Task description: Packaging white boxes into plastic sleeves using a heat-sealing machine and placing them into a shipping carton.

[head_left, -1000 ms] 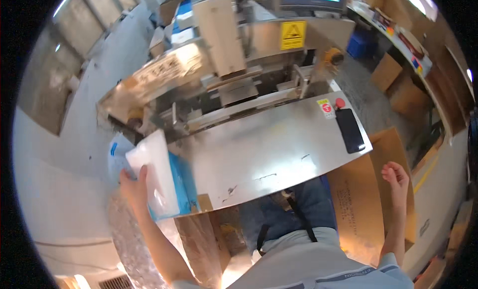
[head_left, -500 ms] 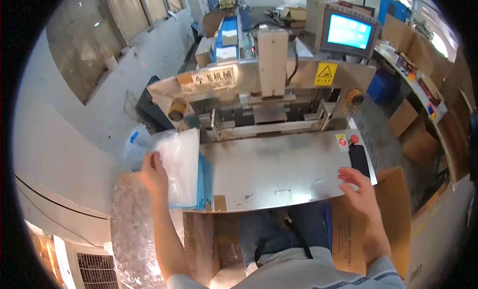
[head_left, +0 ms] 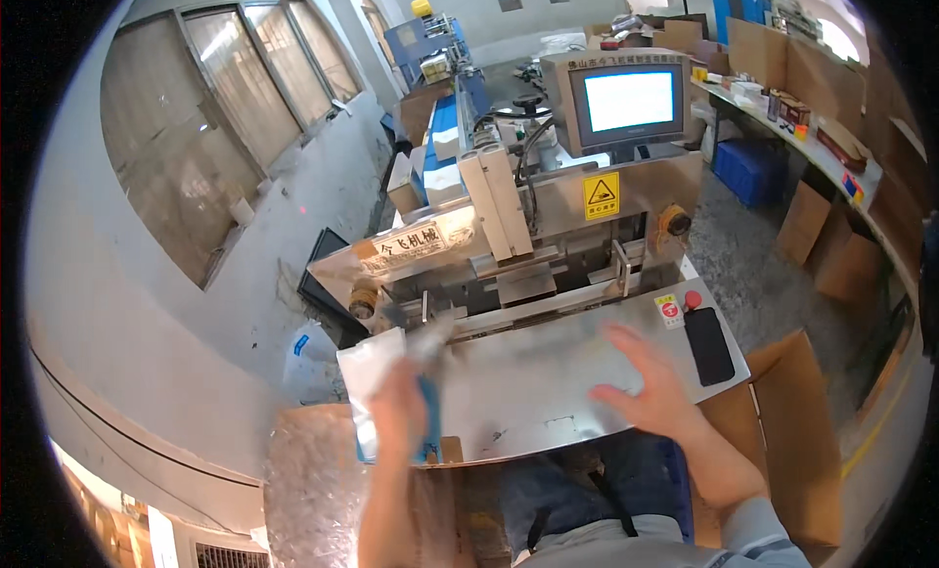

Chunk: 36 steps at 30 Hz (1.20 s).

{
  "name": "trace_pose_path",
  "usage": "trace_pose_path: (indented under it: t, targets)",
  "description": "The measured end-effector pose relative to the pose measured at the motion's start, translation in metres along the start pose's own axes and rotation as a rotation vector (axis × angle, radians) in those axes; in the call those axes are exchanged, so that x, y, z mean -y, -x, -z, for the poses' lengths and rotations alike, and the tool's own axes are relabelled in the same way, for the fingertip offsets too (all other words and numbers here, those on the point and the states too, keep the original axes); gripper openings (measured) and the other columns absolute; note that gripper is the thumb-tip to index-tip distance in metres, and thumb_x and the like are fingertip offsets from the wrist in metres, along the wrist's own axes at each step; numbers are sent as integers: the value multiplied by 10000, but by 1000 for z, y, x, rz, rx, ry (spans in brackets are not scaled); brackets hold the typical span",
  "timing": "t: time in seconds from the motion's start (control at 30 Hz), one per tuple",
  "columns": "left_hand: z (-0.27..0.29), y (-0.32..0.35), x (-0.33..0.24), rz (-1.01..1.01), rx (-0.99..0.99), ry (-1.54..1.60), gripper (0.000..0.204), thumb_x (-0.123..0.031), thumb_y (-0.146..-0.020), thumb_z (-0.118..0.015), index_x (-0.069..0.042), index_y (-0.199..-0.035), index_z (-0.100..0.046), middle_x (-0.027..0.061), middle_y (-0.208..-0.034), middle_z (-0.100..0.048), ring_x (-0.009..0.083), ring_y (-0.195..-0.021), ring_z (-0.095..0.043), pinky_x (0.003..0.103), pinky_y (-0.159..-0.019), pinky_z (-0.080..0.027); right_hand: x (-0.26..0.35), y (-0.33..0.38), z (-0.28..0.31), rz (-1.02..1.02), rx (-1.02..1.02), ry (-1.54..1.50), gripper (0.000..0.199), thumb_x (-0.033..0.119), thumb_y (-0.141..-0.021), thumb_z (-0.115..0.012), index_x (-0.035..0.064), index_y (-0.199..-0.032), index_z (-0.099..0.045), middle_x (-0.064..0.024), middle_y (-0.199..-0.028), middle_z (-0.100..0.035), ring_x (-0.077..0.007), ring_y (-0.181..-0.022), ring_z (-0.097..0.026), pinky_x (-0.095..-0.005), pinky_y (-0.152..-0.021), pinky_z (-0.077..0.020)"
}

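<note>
Currently: white plastic pouch (head_left: 377,372) is held up by the closed left hand (head_left: 401,412) over the steel counter's (head_left: 548,392) left edge | right hand (head_left: 646,387) is spread open, empty, above the counter | pouch is judged light, limp, slippery; best pinched at an edge.

Factory floor: packing machine (head_left: 509,245), cardboard boxes (head_left: 831,245).

A white translucent bag (head_left: 377,372) over blue lies at centre-left on the grey steel table (head_left: 548,392), with a black phone (head_left: 708,345) and red button (head_left: 693,298) at right.
</note>
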<state>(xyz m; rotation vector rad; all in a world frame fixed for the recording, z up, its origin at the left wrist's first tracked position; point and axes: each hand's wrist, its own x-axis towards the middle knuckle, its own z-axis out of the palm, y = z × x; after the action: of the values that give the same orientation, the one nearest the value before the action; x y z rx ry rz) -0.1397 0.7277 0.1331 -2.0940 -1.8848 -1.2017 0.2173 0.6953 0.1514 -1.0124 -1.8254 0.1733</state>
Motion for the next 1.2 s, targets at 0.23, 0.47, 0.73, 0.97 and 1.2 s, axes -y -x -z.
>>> trace_pose_path:
  t: [0.23, 0.47, 0.73, 0.97, 1.2]
  targets:
    - [-28, 54, -110, 66, 247, 662, 85, -38, -980, -601, 26, -1010, -648, 131, -857, -725, 195, -771, -730, 308, -695, -585, -20, -17, -47, -297, 491, -436, 270, 118, -802, -798, 37, -1045, -714, -126, -1093, -707, -264, -890, -711, -348, -746, -551]
    - [-84, 97, -69, 728, 501, 1018, 118, -97, -966, -674, 18, -987, -658, 80, -815, -692, 98, -645, -626, 232, -543, -489, -4, 4, -47, 93, 80, -123, 144, 116, -770, -814, 56, -807, -689, -86, -947, -694, -272, -866, -689, -379, -750, -553]
    - [-62, 65, -111, -110, 393, 613, 368, -125, -900, -694, -76, -1260, -636, 110, -1005, -735, 171, -726, -667, 293, -624, -509, -29, 31, -47, 192, 412, 20, 127, 201, -821, -732, 80, -830, -694, -67, -901, -679, -257, -991, -637, -442, -964, -491]
    - [-82, 29, -66, -170, 920, 467, 226, -273, -935, -650, -83, -1045, -704, 168, -840, -702, 369, -749, -677, 416, -683, -540, -63, 15, -36, 28, 748, -45, 210, 299, -894, -684, 94, -945, -689, -69, -934, -693, -292, -1021, -631, -579, -1137, -317]
    - [-99, -18, -28, -202, 954, 252, 217, -227, -961, -635, -50, -1082, -672, 167, -882, -717, 318, -789, -707, 377, -735, -548, -116, 4, -48, -35, 813, 174, 236, 307, -921, -643, 103, -1007, -728, -99, -1004, -721, -285, -1020, -660, -558, -1135, -308]
